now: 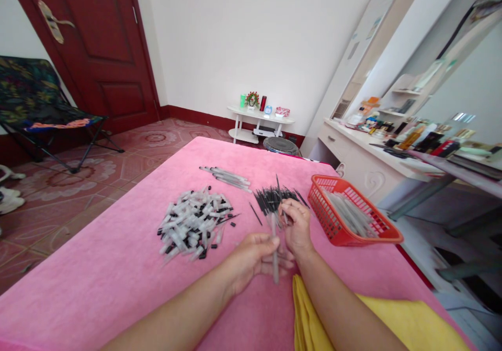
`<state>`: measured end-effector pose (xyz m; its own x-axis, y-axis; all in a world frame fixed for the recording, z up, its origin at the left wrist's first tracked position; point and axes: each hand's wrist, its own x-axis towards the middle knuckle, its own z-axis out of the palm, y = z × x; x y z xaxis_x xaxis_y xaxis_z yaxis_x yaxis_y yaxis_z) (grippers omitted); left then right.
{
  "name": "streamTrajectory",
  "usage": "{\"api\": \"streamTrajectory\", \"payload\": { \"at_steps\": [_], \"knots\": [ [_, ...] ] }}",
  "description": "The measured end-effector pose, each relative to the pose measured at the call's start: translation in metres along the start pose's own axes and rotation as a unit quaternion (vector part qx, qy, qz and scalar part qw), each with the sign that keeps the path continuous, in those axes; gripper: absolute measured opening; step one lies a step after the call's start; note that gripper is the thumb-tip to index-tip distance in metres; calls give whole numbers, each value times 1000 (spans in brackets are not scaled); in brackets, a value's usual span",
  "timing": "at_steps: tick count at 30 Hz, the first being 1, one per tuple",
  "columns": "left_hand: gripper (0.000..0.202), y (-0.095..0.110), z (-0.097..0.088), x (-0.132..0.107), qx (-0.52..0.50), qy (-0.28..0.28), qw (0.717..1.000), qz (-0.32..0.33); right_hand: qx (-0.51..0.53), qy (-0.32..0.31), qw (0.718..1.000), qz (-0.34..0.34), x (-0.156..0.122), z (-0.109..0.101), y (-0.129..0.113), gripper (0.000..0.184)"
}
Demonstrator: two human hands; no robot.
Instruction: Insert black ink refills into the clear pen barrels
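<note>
My left hand (254,257) is closed around a grey pen-like tube (274,251) held upright over the pink cloth. Just to its right, my right hand (297,224) is curled with its fingertips pinched among a bundle of thin black sticks (274,198); what the fingers hold is too small to name. A heap of clear tubes with black caps (194,223) lies to the left of my hands. A short row of finished grey tubes (227,177) rests farther back.
A red plastic basket (337,233) with several grey tubes stands at the right on the pink-covered table (117,267). Yellow fabric (392,319) lies near the front edge. A folding chair, a door and a cluttered white dresser surround the table.
</note>
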<state>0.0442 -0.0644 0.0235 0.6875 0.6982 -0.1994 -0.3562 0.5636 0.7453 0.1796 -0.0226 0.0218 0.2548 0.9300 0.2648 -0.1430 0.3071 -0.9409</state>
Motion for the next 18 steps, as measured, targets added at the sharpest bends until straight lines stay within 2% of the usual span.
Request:
{"api": "streamTrajectory", "payload": {
  "at_steps": [1,3,6,9,11,15,18],
  "knots": [
    [35,-4,1,0,14,-13,999,-26,-5,-2,1000,-4,-1,0,0,22],
    [37,-8,-3,3,32,0,999,-18,-21,-11,1000,-17,-2,1,-1,23],
    [35,-2,-20,12,43,86,992,82,-64,-38,996,-53,-4,2,-5,25],
    [33,9,-40,20,46,190,965,175,-109,-52,989,-80,-5,4,-10,26],
    [33,16,-50,22,45,231,948,216,-132,-56,986,-81,-5,6,-14,26],
    [36,19,-58,24,70,252,935,239,-188,-37,978,-87,-2,9,-28,25],
    [36,17,-57,25,92,254,932,242,-259,6,958,-123,7,1,-47,25]
  ]
}}
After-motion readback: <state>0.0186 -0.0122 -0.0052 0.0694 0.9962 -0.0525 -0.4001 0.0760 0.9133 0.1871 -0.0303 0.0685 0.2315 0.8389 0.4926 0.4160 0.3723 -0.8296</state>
